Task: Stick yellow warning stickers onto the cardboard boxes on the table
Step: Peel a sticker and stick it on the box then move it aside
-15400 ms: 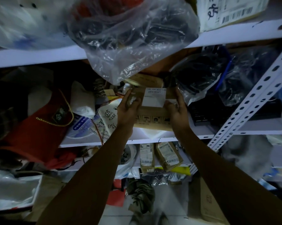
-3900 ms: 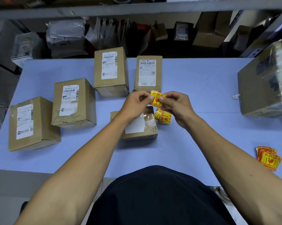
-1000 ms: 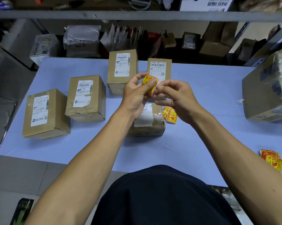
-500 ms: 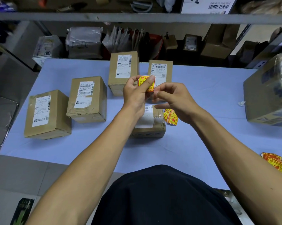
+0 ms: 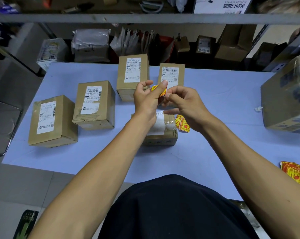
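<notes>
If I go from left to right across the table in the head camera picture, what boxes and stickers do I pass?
Far-left box → second box → tall box → sticker in the hands → loose stickers by the near box → big box → sticker pile.

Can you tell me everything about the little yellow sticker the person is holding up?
The sticker is a small, thin square, yellow with a red border and red print too small to read. It looks like paper and sits tilted, up in the air above the cardboard boxes, not stuck on any box yet. The left hand pinches it, with the thumb lying across its front and hiding much of it. The right hand pinches at its lower right edge, perhaps peeling the backing, though that cannot be seen.
</notes>
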The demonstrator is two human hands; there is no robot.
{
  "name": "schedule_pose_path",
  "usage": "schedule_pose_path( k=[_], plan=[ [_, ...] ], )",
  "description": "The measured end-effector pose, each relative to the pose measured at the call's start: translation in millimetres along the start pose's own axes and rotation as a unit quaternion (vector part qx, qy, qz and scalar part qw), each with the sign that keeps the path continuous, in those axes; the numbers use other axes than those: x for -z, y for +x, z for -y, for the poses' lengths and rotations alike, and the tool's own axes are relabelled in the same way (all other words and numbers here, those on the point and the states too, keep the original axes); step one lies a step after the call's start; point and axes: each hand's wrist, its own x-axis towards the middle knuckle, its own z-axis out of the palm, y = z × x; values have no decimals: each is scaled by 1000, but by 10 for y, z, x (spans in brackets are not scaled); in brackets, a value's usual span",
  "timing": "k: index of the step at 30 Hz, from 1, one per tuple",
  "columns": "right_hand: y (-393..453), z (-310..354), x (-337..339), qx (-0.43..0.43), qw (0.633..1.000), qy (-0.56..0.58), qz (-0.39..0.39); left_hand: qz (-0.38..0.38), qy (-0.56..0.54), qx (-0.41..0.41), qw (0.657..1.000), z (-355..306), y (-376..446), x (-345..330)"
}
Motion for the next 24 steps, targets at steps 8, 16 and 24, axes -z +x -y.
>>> schedule_pose_path(
  k=[8,16,24],
  plan=[
    [13,6,-5,-10,999,8,-46,78,165,-81,980,1,-37,33],
    [9,-45,63,13,997,-21,-78,165,145,-67,973,-44,-133,103],
    [-53,-226,145,-36,996,-4,-82,116,128,1,985,50,-175,79]
  ],
)
